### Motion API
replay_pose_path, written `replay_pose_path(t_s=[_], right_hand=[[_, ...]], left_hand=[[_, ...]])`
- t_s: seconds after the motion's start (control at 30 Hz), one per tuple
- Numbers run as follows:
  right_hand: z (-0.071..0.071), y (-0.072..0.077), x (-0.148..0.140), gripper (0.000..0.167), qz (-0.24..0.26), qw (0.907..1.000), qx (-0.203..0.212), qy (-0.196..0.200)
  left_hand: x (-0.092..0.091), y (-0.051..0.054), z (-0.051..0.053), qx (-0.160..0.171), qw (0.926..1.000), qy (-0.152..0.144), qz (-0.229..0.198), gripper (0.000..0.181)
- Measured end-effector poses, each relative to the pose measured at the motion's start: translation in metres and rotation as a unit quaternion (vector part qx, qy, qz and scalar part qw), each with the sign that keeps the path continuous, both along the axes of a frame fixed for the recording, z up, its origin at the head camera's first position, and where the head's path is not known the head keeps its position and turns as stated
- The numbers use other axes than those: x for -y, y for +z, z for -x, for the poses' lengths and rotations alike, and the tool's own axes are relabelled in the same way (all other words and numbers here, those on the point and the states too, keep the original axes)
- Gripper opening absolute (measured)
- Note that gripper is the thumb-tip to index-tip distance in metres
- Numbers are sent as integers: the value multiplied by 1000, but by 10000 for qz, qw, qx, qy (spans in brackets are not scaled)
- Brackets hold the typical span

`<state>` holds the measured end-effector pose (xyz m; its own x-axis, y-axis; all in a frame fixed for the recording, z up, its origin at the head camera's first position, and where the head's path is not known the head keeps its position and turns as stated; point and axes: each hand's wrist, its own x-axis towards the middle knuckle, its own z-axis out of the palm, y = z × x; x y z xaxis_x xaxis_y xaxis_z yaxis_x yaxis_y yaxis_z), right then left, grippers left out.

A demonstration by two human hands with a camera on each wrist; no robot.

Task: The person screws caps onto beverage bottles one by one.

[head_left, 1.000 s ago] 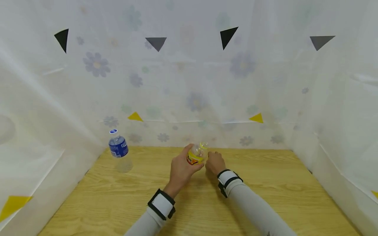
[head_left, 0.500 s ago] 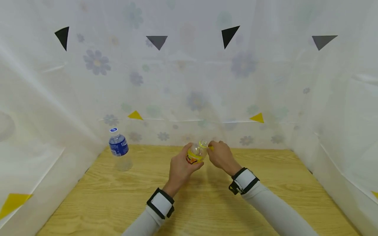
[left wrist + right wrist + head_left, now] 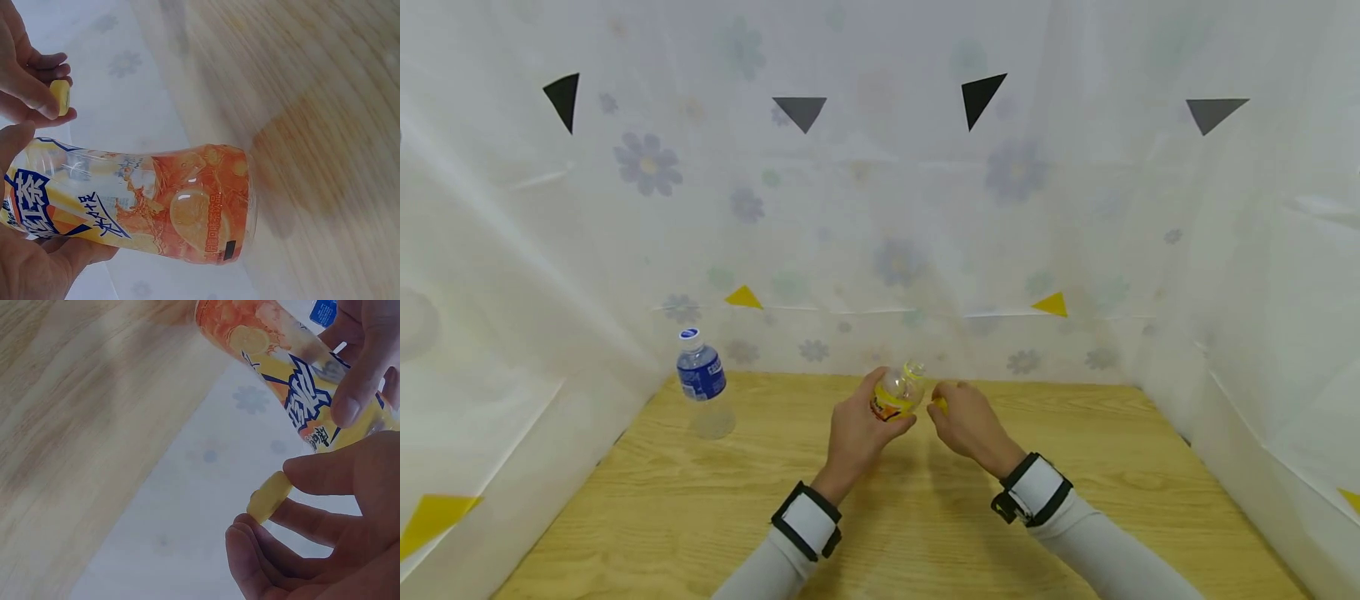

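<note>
My left hand (image 3: 859, 429) grips a clear plastic drink bottle (image 3: 895, 402) with a yellow and orange label, fingers and thumb round its body. In the head view its neck leans to the right and its mouth is uncapped. The label's orange lower part shows fruit slices in the left wrist view. Just right of the bottle, my right hand (image 3: 972, 423) pinches a small yellow bottle cap (image 3: 270, 497) between thumb and fingers, apart from the bottle's mouth. Whether the bottle's base touches the table cannot be told.
A second clear bottle (image 3: 702, 379) with a blue label and white cap stands upright at the back left of the wooden table (image 3: 880, 533). White sheeting with flowers and coloured triangles rises behind the table and along both sides.
My right hand rises from beside the bottle towards its mouth, then lowers slightly; the yellow cap comes into view in its fingers. The left hand and its bottle stay nearly still.
</note>
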<state>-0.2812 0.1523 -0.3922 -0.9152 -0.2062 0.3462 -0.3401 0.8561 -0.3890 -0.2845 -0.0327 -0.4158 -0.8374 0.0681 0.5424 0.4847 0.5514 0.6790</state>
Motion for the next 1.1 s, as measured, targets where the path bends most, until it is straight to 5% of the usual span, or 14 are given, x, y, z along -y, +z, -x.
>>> replay_pose_path(t_s=[0.6,1.1], right_hand=[[-4,5,-8,25,218,9981,576,-23],[-3,-8,-17,23,176,9957,901,-140]], left_hand=[[0,0,-1,13,10000,-38,81,75],[-3,0,-1,40,9999,-10,116,79]])
